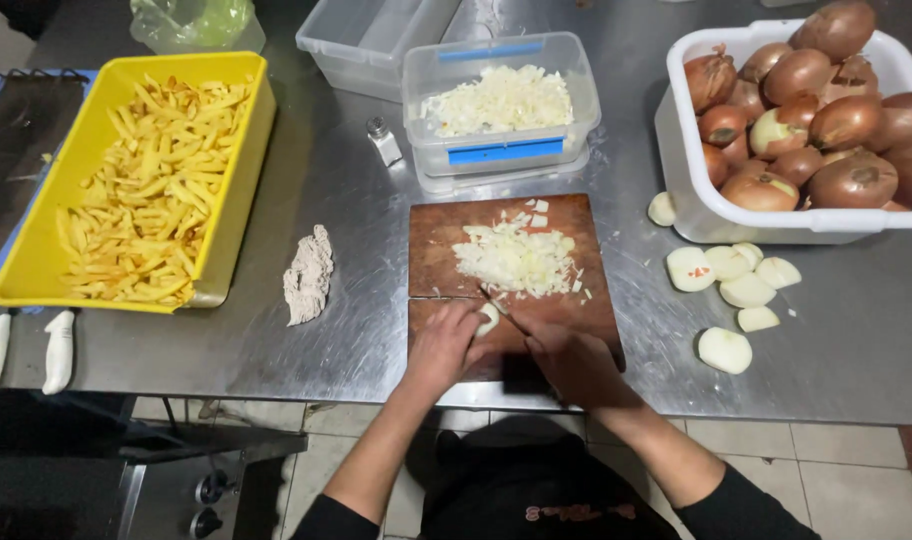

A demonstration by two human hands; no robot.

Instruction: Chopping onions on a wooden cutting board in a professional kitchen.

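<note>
At the lower middle of the frame, the left hand [442,345] rests on a brown wooden cutting board [446,255], its fingers curled together and pressed down on a small pale onion piece [489,319]. Just to its right, the right hand [574,362] is closed around the handle of a knife [503,312], whose thin blade slants up and left to touch that onion piece (the blade is narrow and partly hidden, so its full length is hard to make out). Above the hands, in the middle of the board, lies a heap of chopped onion [516,260].

Beyond the board, at upper centre, stands a clear plastic tub [504,150] with blue strip labels on its front and back rims, holding more diced onion. A small shaker [383,141] stands to its left. At upper right, a white rectangular bin [706,205] is piled with brown unpeeled onions, and peeled onion halves [726,275] lie on the steel counter [356,190] beside and below it. On the left, a yellow tray [236,180] holds cut potato sticks, with a crumpled cloth [309,273] between it and the board.
</note>
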